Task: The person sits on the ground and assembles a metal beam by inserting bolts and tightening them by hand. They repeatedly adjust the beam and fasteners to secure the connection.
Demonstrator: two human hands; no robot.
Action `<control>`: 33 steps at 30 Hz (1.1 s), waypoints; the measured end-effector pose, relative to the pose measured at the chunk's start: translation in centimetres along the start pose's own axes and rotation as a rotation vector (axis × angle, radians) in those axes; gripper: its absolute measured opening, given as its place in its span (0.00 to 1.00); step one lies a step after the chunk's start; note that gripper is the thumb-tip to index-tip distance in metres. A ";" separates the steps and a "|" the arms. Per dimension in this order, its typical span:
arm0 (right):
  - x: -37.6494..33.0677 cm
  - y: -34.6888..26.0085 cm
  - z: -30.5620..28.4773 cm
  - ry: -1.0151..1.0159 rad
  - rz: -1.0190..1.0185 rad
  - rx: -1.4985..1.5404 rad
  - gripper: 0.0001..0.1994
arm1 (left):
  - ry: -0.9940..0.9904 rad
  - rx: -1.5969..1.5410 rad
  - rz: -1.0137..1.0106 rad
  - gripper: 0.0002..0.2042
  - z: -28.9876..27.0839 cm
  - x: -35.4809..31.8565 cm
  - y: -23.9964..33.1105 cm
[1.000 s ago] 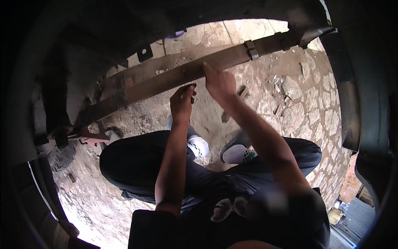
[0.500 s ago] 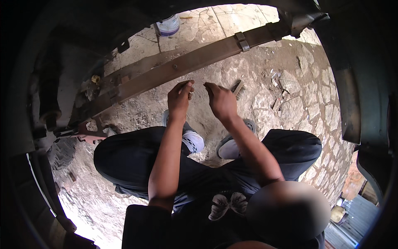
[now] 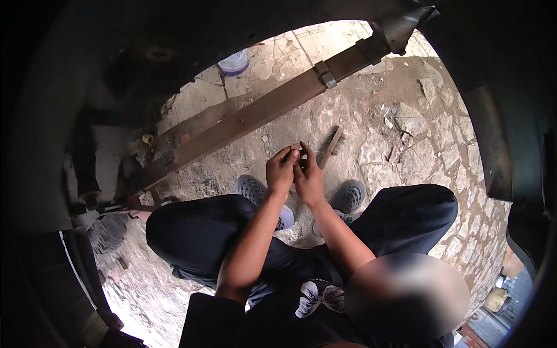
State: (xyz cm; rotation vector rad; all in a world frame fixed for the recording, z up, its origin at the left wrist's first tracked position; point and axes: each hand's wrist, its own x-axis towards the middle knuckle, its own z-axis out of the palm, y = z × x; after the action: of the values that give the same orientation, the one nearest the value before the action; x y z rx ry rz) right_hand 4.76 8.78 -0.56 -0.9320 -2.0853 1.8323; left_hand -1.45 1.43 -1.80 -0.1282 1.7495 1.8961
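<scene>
Stone-set earthen ground point(image 3: 426, 120) is filling the middle and right of the frame, with dark metalwork point(image 3: 493, 133) enclosing it at the top and sides. At centre, the left hand point(image 3: 280, 169) and the right hand point(image 3: 310, 178) are sitting close together above the ground, fingers curving inward and tips appearing to meet. Whether they are pinching something small cannot be told, so neither hand can be classed as empty or loaded.

Just right of the right hand in the frame, a brush point(image 3: 331, 147) is lying on the ground at a slant. It is probably light, with a stiff back and springier bristles; the bare lower end of the back is offering the cleanest hold, clear of the tuft. Above the hands, a long bar point(image 3: 278, 100) is crossing from the middle left to the upper right; it is likely heavy and rigid, rough rather than slippery, and is suiting a grasp along its edges.

In appearance, the brush is showing a narrow, tan, wood-like back, with dark bristles fanning toward the left. The bar is displaying a flat, rust-brown face, a small round bolt head point(image 3: 241, 120) near mid-length, and a greyer metal clamp point(image 3: 326, 75) wrapping it farther to the upper right.
</scene>
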 end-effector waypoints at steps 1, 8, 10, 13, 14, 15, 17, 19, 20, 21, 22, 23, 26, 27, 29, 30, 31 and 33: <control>0.2 -0.5 -0.4 -0.019 0.045 0.042 0.26 | -0.006 -0.014 0.023 0.16 0.3 0.0 0.2; 4.5 0.9 -2.1 -0.280 0.080 0.054 0.22 | -0.069 -0.102 -0.100 0.15 -0.6 2.2 2.9; 5.0 0.1 -2.4 -0.310 0.068 0.041 0.22 | -0.083 -0.130 -0.133 0.16 -0.4 2.3 3.8; 6.0 -1.8 -3.4 -0.319 -0.048 -0.133 0.23 | -0.100 -0.112 -0.089 0.15 0.2 2.6 5.3; 6.3 -2.6 -3.5 -0.316 -0.080 -0.184 0.24 | -0.109 -0.116 -0.075 0.14 -0.1 3.0 5.3; 6.8 -3.6 -3.3 -0.314 -0.112 -0.235 0.24 | -0.116 -0.120 -0.060 0.14 -0.5 3.6 5.5; 8.1 -5.6 -3.4 -0.295 -0.081 -0.271 0.26 | -0.105 -0.211 -0.025 0.16 -0.7 3.6 7.4; 9.5 -7.7 -3.1 -0.269 0.039 -0.241 0.28 | 0.028 -0.231 -0.044 0.16 -2.4 4.8 6.9; 10.5 -8.0 -3.3 -0.100 0.037 -0.287 0.29 | 0.069 -0.180 -0.023 0.16 -2.3 4.7 7.1; 11.5 -8.2 -3.6 0.069 0.033 -0.332 0.31 | 0.111 -0.129 -0.002 0.16 -2.2 4.4 7.2; 12.6 -8.3 -3.6 0.175 0.049 -0.374 0.32 | 0.152 -0.075 0.020 0.16 -2.1 4.1 7.6; 13.4 -8.1 -3.8 0.203 0.075 -0.409 0.32 | 0.137 -0.004 0.045 0.16 -1.7 3.5 7.8; 14.7 -8.2 -3.5 0.281 0.130 -0.497 0.30 | 0.092 0.100 0.107 0.12 -0.1 2.2 7.2; 15.0 -8.3 -3.0 0.305 0.129 -0.523 0.30 | 0.058 0.099 0.110 0.12 0.1 2.2 7.1; 15.3 -8.5 -2.4 0.351 0.125 -0.589 0.29 | -0.011 0.085 0.111 0.12 0.8 1.9 7.0; 15.3 -8.2 -2.2 0.333 0.116 -0.611 0.28 | -0.027 0.149 0.086 0.12 0.8 1.5 6.9; 15.4 -8.1 -2.1 0.314 0.102 -0.636 0.28 | -0.046 0.156 0.090 0.14 0.6 1.5 6.6; 15.3 -7.8 -2.8 0.262 0.071 -0.686 0.28 | -0.086 0.170 0.098 0.18 0.0 1.7 5.8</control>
State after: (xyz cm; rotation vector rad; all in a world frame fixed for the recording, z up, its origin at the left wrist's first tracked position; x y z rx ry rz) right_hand -8.08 19.72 3.71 -1.3148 -2.5527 0.9252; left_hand -5.51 1.97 2.60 0.1018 1.8784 1.7824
